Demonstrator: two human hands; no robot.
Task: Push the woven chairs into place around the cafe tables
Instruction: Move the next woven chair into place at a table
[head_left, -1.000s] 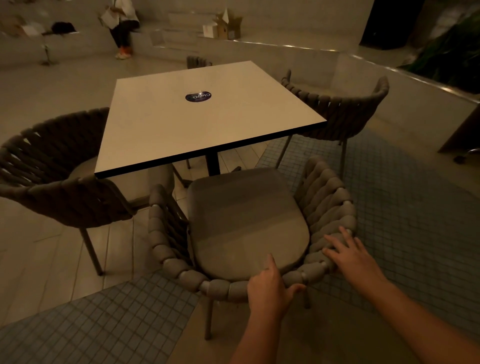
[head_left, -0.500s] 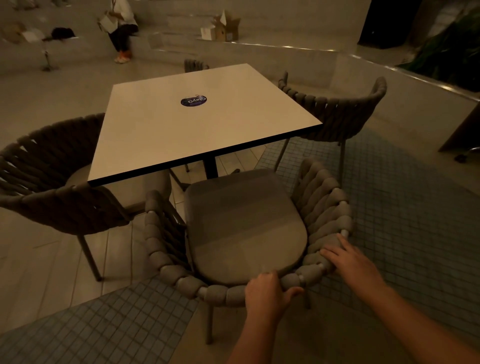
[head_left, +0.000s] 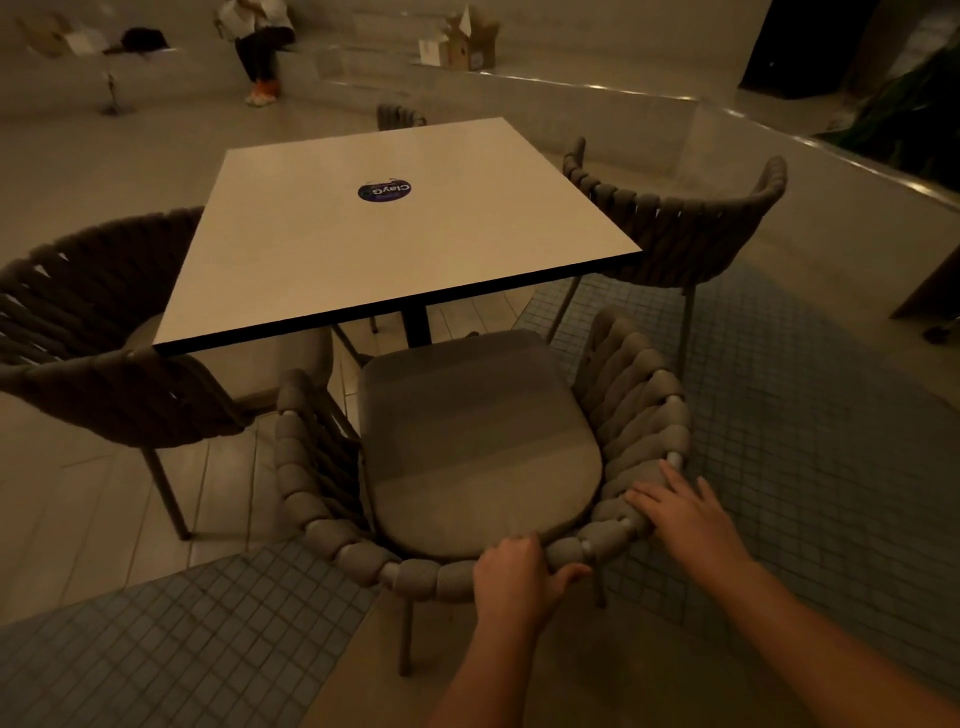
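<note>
Woven chair (head_left: 483, 457) nearest the person stands at the near edge of the square cafe table (head_left: 395, 234), its grey seat cushion (head_left: 475, 441) facing the table and its front edge just short of the dark-rimmed tabletop, close to the black pedestal leg (head_left: 415, 325). Both hands are on the curved rope-wrapped backrest. The left hand (head_left: 514, 579) is curled over the top rail at the middle of the back, fingers wrapped to the inside and thumb (head_left: 566, 574) hooked along the outer side, gripping the rail. The right hand (head_left: 685, 514) lies on the rail further round toward the chair's right arm, fingers spread flat and pressing on the rope coils; I cannot tell whether they curl under it.

Two more woven chairs sit at the table: one on the left (head_left: 93, 332) with its seat partly under the tabletop, one on the far right (head_left: 691, 234) tucked against the corner. A fourth chair back (head_left: 397, 115) peeks over the far edge. A round dark sticker (head_left: 385, 190) marks the tabletop centre. The floor under the near chair is part small grey tiles (head_left: 805, 441), part pale planks (head_left: 104, 509). In the background a seated person (head_left: 260, 47) and open cardboard boxes (head_left: 462, 41) rest on a raised ledge.
</note>
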